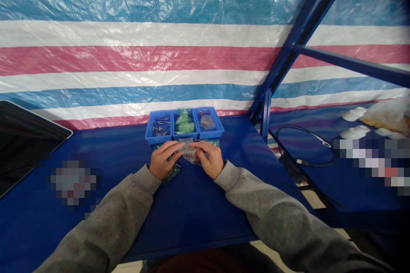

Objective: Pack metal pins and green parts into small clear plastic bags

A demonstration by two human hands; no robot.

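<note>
Between my two hands is a small clear plastic bag [188, 152], its contents too small to make out. My left hand [164, 160] pinches the bag's left side with curled fingers. On the other side, the fingers of my right hand [209, 158] close on its right edge. Green circuit boards [173, 173] lie on the table under and beside my left hand, partly hidden by it. Just beyond my hands stand three joined blue bins: the left bin [156, 140] has metal rods, the middle one green bagged pieces [185, 123], the right one clear bags [207, 122].
A blue table [192, 222] spreads beneath my arms. At the left stands a dark screen [28, 145]. A blue metal frame [288, 55] rises at the right, and beyond it a black cable [307, 164] and white objects [354, 132] lie on another surface. A striped sheet [144, 34] hangs behind.
</note>
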